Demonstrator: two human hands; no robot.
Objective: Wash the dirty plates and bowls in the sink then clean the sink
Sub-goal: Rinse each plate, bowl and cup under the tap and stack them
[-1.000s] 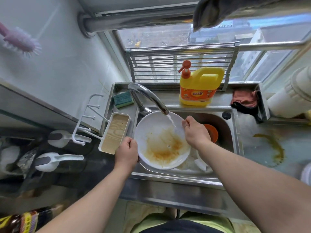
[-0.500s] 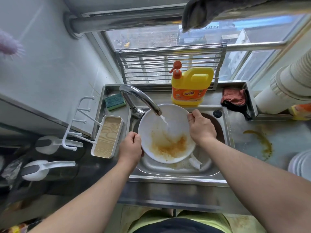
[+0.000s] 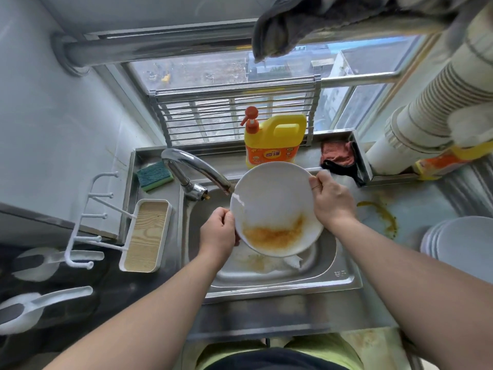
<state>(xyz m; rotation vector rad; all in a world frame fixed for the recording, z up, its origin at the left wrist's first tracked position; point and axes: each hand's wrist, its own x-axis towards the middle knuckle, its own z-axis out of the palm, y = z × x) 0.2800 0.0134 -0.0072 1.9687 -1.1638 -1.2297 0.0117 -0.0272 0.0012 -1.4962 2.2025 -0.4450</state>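
Round white ceramic plate point(image 3: 274, 201) held tilted over stainless steel sink point(image 3: 344, 276), under curved chrome faucet point(image 3: 197, 169). Left hand point(image 3: 218, 232) and right hand point(image 3: 332, 200) grip pinching opposite rims, likely so orange sauce residue point(image 3: 272, 233) drains toward near edge.

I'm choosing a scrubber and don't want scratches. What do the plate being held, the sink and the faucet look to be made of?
Plate: likely glazed ceramic, though melamine is possible; smooth, glossy white, with orange residue.
Sink: stainless steel with a brushed satin finish, dull grey reflections and a stamped mark.
Faucet: polished chrome-look metal with mirror-bright highlights.
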